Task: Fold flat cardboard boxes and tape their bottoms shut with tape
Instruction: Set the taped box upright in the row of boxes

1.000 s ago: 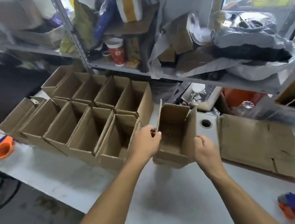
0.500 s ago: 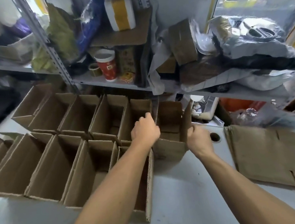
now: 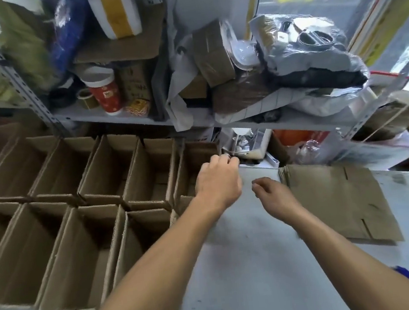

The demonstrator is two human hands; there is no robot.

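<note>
A person's two bare forearms reach up from the bottom of the frame over a pale grey table [image 3: 236, 266]. The left hand [image 3: 217, 180], at the centre, rests on the right-hand edge of the newest open box [image 3: 194, 166], its fingers curled over the far corner; whether they actually grip the cardboard cannot be told. The right hand [image 3: 274, 195], just right of centre, hovers above the table with fingers loosely curled, holding nothing. That box stands at the right end of the rear row of upright open boxes [image 3: 75, 195], which fill the left half of the frame in two rows. A stack of flat cardboard blanks [image 3: 338, 200] lies at centre right, near the right hand. Cluttered metal shelves [image 3: 117, 118] span the top, with a red paper cup [image 3: 104, 92] upper left of centre.
</note>
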